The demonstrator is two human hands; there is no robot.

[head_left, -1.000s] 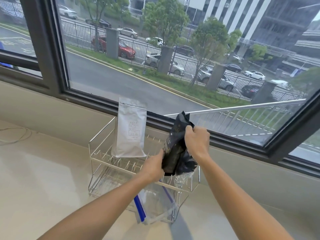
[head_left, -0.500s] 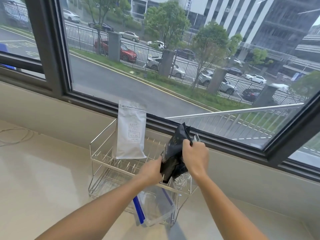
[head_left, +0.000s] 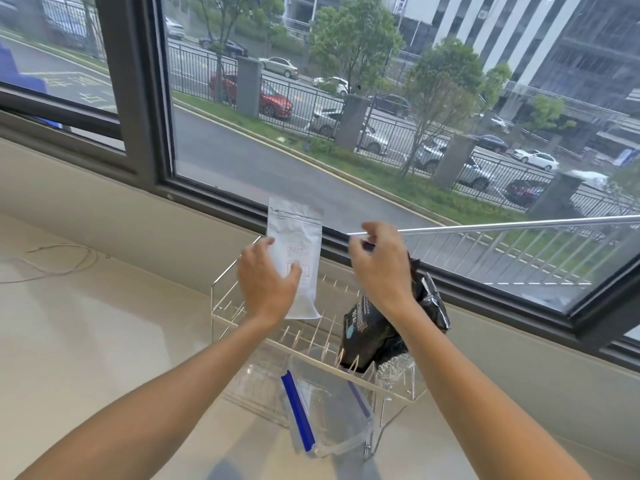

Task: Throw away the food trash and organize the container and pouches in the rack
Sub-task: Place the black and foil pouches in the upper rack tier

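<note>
A white wire rack stands on the pale counter below the window. A white pouch stands upright in its upper tier at the back left. My left hand is in front of that pouch with fingers spread, and I cannot tell if it touches it. A crumpled black pouch leans in the upper tier at the right, with crinkled silver foil below it. My right hand hovers just above the black pouch, fingers loosely curled, holding nothing. A clear container with a blue strip sticks out of the lower tier.
A dark window frame and a low beige wall run right behind the rack. A thin cable lies looped on the counter at the far left. The counter extends left and in front of the rack.
Both hands have let go of the black pouch, which now rests in the rack's upper tier. My left hand moved left to the white pouch; my right hand rose above the black one.
</note>
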